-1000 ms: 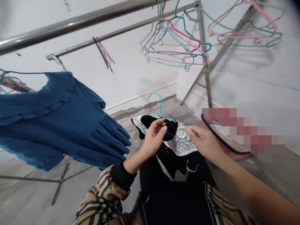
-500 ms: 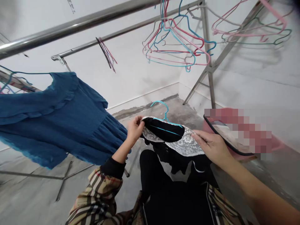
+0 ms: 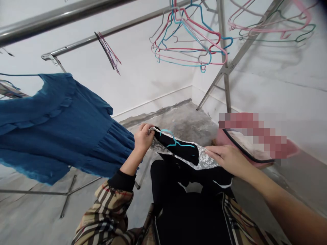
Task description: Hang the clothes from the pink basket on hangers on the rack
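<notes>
My left hand (image 3: 143, 139) pinches the left end of a white lace collar (image 3: 204, 160) on a black garment (image 3: 182, 151). My right hand (image 3: 227, 158) grips the collar's right side. Between my hands, a thin blue wire hanger (image 3: 173, 140) lies against the black cloth, with its hook tipped over toward the fabric. Part of the hanger is hidden by the garment. The garment's lower part hangs down toward my lap, and my plaid sleeve (image 3: 107, 207) shows below.
A teal ruffled dress (image 3: 56, 126) hangs just left of my left hand. Above are steel drying rails (image 3: 109, 30), with several pink, blue and green wire hangers (image 3: 189, 42) on them. A pink basket (image 3: 245, 143) sits on the right, beside a steel rack leg (image 3: 226, 78).
My left hand has moved from the garment's top edge to its left end. The hanger has sunk lower against the black cloth, with its hook tipped over. The view has shifted slightly.
</notes>
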`<state>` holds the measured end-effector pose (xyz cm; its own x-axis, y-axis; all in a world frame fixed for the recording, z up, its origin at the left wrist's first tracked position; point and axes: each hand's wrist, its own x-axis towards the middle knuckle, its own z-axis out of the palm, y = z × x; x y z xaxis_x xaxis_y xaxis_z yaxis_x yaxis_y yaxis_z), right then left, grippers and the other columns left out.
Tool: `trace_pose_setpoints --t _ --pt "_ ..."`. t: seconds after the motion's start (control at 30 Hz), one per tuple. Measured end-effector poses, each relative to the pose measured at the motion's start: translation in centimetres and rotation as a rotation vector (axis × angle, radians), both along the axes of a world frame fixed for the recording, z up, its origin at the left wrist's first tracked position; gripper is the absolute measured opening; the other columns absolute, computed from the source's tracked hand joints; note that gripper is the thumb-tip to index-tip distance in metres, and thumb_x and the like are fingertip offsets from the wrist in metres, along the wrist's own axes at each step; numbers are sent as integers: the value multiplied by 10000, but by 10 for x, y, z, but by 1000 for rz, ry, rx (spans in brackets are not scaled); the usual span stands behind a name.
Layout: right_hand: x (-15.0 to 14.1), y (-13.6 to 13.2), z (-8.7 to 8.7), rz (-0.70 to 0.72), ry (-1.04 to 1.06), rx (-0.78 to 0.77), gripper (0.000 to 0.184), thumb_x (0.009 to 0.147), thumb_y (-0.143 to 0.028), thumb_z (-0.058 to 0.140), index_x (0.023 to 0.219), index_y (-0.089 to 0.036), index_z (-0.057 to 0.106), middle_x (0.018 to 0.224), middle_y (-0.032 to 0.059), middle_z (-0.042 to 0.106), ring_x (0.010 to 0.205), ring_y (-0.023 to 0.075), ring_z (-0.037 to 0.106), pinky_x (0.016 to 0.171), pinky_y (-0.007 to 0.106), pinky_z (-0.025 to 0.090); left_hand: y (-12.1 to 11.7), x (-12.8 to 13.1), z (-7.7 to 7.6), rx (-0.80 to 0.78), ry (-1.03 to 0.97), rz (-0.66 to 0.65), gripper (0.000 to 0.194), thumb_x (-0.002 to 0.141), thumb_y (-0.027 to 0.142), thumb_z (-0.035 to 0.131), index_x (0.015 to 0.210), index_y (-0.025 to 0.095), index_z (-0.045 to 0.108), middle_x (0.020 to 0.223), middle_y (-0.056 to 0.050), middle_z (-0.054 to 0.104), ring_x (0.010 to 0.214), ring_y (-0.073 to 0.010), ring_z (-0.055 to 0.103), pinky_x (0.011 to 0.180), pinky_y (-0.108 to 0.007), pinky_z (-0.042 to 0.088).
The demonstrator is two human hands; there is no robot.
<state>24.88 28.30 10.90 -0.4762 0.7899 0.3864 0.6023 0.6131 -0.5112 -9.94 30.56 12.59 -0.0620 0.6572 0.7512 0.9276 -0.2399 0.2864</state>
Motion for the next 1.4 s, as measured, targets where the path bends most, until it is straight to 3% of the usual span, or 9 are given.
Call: trace_pose_setpoints --t 0.13,0.3,0.47,0.77,0.93,1.03,1.1,1.2,1.4 --pt "-2 2 -3 -75 53 47 347 964 -383 452 1030 -220 751 943 37 766 809 195 726 709 270 540 -2 2 3 -7 -28 -2 207 757 133 560 899 191 699 882 -30 664 700 -139 593 683 -256 470" --pt "-1 0 -5 52 -29 90 332 967 -363 448 1005 -264 762 946 14 767 846 201 732 730 284 554 -4 3 2 -108 -39 -30 261 744 117 544 944 199 690 891 -21 641 650 -121 551 637 -251 442" --pt "5 0 -7 -45 110 130 312 957 -355 481 1028 -220 752 947 18 767 801 192 734 706 265 560 -11 1 -6 -341 -43 -143 291 710 98 535 928 208 693 834 7 608 604 -100 510 621 -244 422" --pt "3 2 -16 -209 167 88 328 936 -401 492 1017 -218 753 943 30 767 798 221 734 732 298 561 -24 18 -27 -379 -229 -207 312 697 95 549 974 192 657 757 32 505 556 -75 449 567 -222 392" --pt "-22 -2 -16 -281 259 -8 364 930 -430 476 1056 -210 738 971 62 762 868 238 722 793 321 557 -42 70 -43 -499 -726 -411 331 789 292 626 1093 186 552 880 3 522 608 -77 502 559 -220 427" --pt "-48 -9 -15 -242 331 -88 381 931 -400 466 1186 -211 677 965 64 758 835 218 718 755 313 566 -56 110 -41 -695 -927 -638 452 781 413 690 1141 180 548 966 -42 598 739 -119 572 670 -253 484" --pt "-65 -15 -16 -193 360 -121 442 934 -368 445 1324 -204 575 938 67 752 779 208 713 699 312 569 -63 130 -37 -693 -1002 -722 496 777 426 712 1174 181 543 1084 -77 627 905 -164 601 832 -296 491" --pt "-84 -23 -20 -117 431 -150 551 939 -318 409 1476 -197 369 1000 88 736 826 218 715 715 340 577 -65 141 -29 -565 -1118 -685 394 810 414 680 1103 183 553 1079 -72 634 986 -179 589 933 -309 455" --pt "-105 -34 -28 118 540 -239 600 966 -337 419 1524 -234 224 1416 136 526 1244 235 572 1002 412 510 -56 120 -16 -449 -1200 -570 249 735 226 666 952 191 549 828 7 595 742 -121 551 720 -247 472"
